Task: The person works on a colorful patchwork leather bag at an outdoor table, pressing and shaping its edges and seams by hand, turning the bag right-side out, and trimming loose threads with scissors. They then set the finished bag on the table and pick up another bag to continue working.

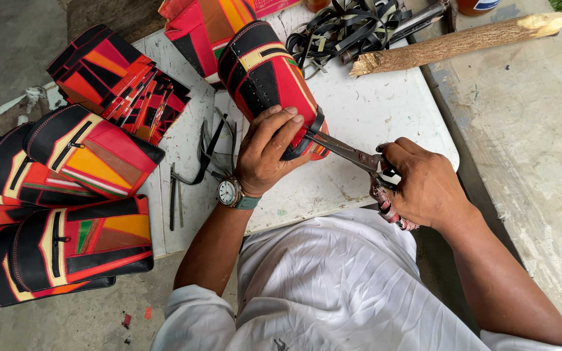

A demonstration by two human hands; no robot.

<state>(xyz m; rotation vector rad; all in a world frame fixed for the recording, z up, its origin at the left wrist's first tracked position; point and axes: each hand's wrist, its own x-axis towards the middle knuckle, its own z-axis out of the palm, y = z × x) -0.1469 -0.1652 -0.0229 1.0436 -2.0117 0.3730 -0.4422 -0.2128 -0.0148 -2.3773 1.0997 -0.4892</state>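
My left hand (269, 151), with a wristwatch on its wrist, grips the near end of a red, black and yellow patchwork bag (265, 71) that lies on a white board (385, 110). My right hand (424, 185) is closed around the handles of a pair of metal scissors (343, 148). The scissor blades reach left to the bag's lower black edge, right beside my left fingers.
Several finished patchwork bags (79, 195) are piled at the left, and flat patchwork pieces (118, 81) lie at the upper left. Black leather strips (343, 29) and a wooden stick (456, 42) lie at the top. A concrete ledge (535, 143) runs along the right.
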